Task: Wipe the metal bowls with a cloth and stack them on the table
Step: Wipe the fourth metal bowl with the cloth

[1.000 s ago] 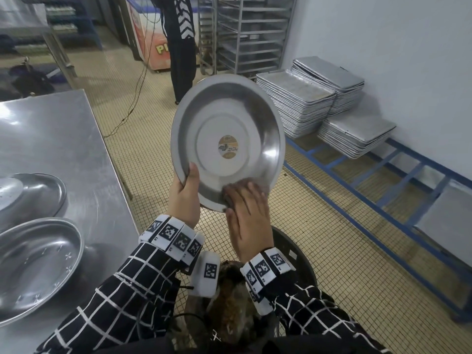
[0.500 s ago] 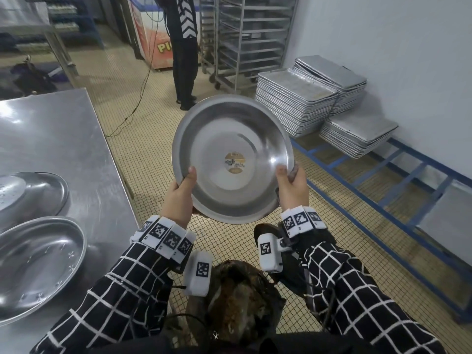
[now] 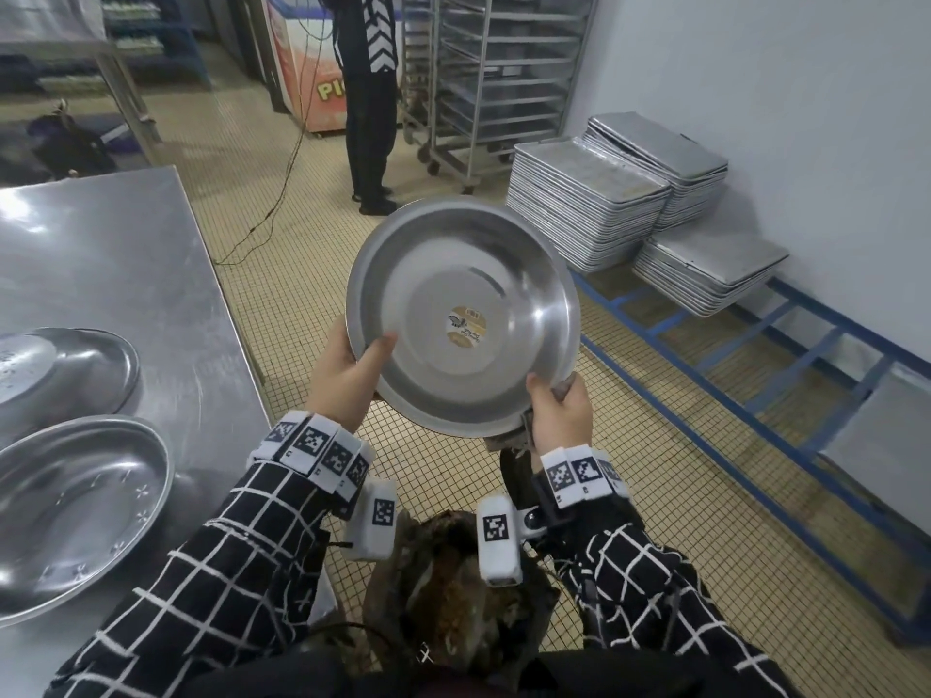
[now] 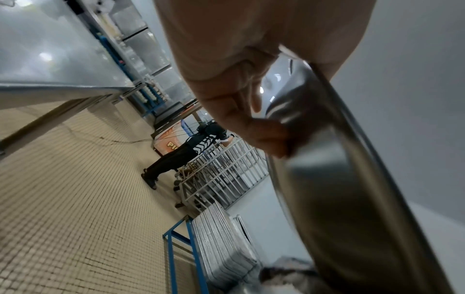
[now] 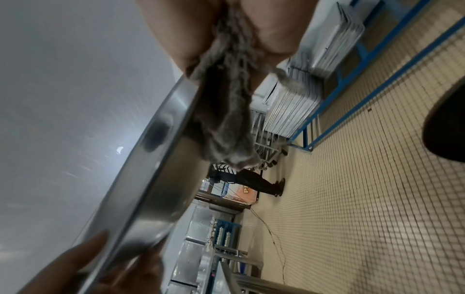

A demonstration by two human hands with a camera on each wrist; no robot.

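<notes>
I hold a round metal bowl with a sticker at its centre, tilted up in front of me over the floor. My left hand grips its left rim, thumb inside. At the lower right rim my right hand pinches the bowl together with a grey cloth, which lies against the bowl's outside. The right wrist view shows the cloth hanging under the rim of the bowl. In the left wrist view my fingers curl behind the bowl. Two more metal bowls lie on the steel table at left.
A dark bin with rubbish stands at my feet. Stacked baking trays sit on a blue frame along the right wall. A wheeled rack and a person in black stand ahead, with a cable on the tiled floor.
My right hand left the bowl's lower edge and took the right rim with the cloth behind it. The bowl came lower and tilted flatter toward me.
</notes>
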